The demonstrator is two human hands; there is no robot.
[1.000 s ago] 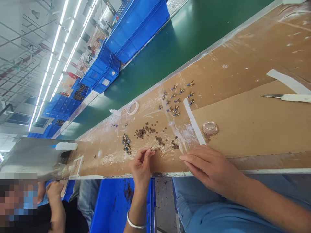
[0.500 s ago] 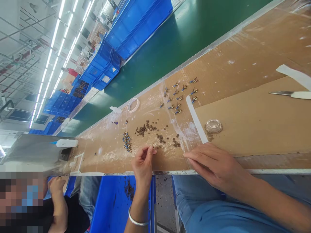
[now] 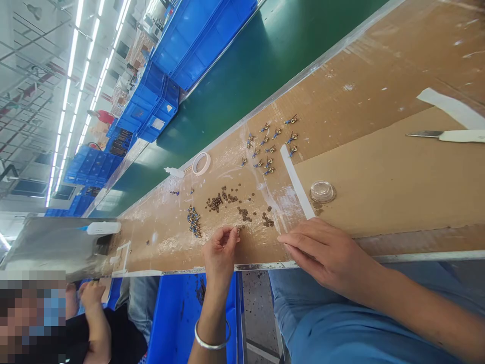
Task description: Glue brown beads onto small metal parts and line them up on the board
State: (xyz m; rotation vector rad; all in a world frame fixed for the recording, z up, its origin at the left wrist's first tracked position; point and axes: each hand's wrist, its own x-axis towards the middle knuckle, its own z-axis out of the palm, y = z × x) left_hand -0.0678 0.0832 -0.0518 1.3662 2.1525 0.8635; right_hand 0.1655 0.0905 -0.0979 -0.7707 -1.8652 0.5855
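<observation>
My left hand (image 3: pixel 222 250) is over the front part of the brown work surface, thumb and forefinger pinched on something too small to make out. To its right, my right hand (image 3: pixel 322 247) has its fingers pressed together, their tips low over the board; what they hold, if anything, is too small to tell. Beyond my left hand lie loose small brown round pieces (image 3: pixel 215 203). A heap of small blue and gold figures (image 3: pixel 193 221) sits left of them. More such figures (image 3: pixel 270 149) are spread out farther back, beside a white strip (image 3: pixel 297 184).
A clear round dish (image 3: pixel 322 191) and a white-handled knife (image 3: pixel 460 135) lie to the right. Farther back are a tape roll (image 3: pixel 201 164) and a small white bottle (image 3: pixel 175 172). Blue crates (image 3: pixel 162 101) stand past the green belt (image 3: pixel 227 96). A person's arm (image 3: pixel 96 318) is at lower left.
The view has shifted slightly, so the things on the surface appear a little farther left. Both hands keep nearly the same pinched poses and places over the surface.
</observation>
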